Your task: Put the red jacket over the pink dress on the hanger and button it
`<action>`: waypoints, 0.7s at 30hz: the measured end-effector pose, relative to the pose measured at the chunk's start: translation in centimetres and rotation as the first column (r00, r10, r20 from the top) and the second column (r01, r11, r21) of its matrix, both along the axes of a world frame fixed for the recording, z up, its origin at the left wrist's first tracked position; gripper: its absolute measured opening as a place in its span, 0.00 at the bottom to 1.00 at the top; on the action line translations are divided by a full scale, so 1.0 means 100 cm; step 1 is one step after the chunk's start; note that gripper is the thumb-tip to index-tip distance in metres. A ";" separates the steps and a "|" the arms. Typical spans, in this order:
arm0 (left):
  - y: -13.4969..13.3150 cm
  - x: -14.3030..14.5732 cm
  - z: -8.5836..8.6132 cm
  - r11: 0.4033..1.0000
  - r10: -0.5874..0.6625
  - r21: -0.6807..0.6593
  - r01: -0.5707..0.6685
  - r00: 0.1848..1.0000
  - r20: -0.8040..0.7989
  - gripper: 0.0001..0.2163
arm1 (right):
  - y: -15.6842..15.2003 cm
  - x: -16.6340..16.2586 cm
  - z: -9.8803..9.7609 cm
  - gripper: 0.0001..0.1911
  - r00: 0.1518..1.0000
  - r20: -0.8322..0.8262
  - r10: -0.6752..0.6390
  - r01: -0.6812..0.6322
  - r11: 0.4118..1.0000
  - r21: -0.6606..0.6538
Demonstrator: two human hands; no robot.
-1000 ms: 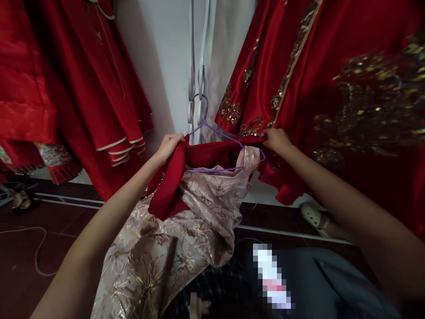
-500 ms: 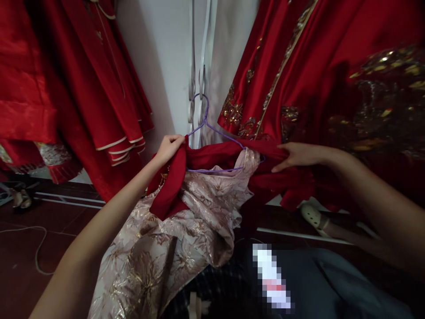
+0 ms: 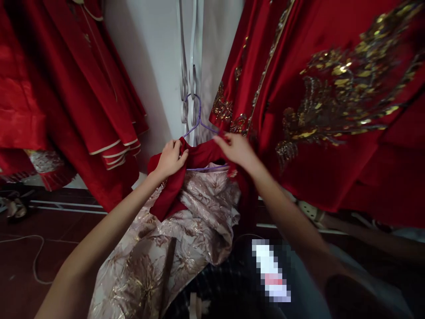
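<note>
A pale pink and gold brocade dress [image 3: 172, 239] with red lining [image 3: 172, 190] hangs from a purple wire hanger [image 3: 198, 119] and drapes down toward me. My left hand [image 3: 171, 158] is closed on the red collar at the hanger's left shoulder. On the hanger's right side, my right hand [image 3: 234, 148] pinches the red fabric near the neck. The hanger's hook reaches up in front of a white wall fixture [image 3: 189, 66].
Red garments with cream trim [image 3: 93, 97] hang at the left. A red robe with gold embroidery [image 3: 332, 102] hangs close at the right. Dark floor [image 3: 26, 252] with a thin cable [image 3: 33, 259] and shoes [image 3: 15, 207] lies at the left; a pale clog [image 3: 308, 210] sits under the robe.
My right hand has moved left from the hanger's far right end to near its neck. The left hand kept its grip. The view shifted slightly.
</note>
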State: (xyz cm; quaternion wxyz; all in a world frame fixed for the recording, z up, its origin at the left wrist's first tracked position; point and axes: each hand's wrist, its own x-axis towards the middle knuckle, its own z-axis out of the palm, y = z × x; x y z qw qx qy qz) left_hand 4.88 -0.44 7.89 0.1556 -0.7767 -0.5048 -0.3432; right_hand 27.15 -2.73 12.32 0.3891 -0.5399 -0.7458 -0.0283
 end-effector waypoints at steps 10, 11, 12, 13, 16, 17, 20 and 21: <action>-0.012 -0.020 0.011 1.000 -0.020 -0.023 0.019 0.999 -0.035 0.10 | -0.036 -0.056 -0.048 0.12 0.964 -0.002 0.266 -0.265 0.959 0.099; -0.015 -0.018 0.006 1.000 -0.014 0.024 0.014 1.000 -0.009 0.11 | -0.035 -0.051 -0.046 0.10 0.965 -0.049 0.259 -0.249 0.957 0.152; -0.019 -0.015 0.000 0.998 -0.003 0.067 0.002 1.000 0.019 0.11 | -0.032 -0.047 -0.045 0.09 0.959 -0.104 0.265 -0.244 0.953 0.182; -0.022 -0.012 -0.007 0.995 0.010 0.095 -0.014 0.999 0.050 0.12 | -0.029 -0.043 -0.045 0.07 0.945 -0.167 0.281 -0.250 0.950 0.188; -0.031 -0.003 -0.027 0.996 0.038 0.078 -0.052 0.985 0.166 0.11 | -0.015 -0.040 -0.050 0.09 0.865 -0.362 0.348 -0.319 0.938 0.139; -0.033 0.000 -0.031 0.998 0.037 0.050 -0.049 0.976 0.214 0.10 | -0.010 -0.040 -0.052 0.13 0.835 -0.411 0.367 -0.346 0.930 0.129; -0.038 0.003 -0.036 0.999 0.004 -0.042 0.012 0.933 0.359 0.07 | -0.002 -0.044 -0.058 0.15 0.791 -0.447 0.417 -0.396 0.907 0.146; -0.040 0.005 -0.034 0.996 -0.025 -0.072 0.057 0.921 0.390 0.07 | -0.001 -0.046 -0.060 0.12 0.793 -0.426 0.436 -0.416 0.898 0.143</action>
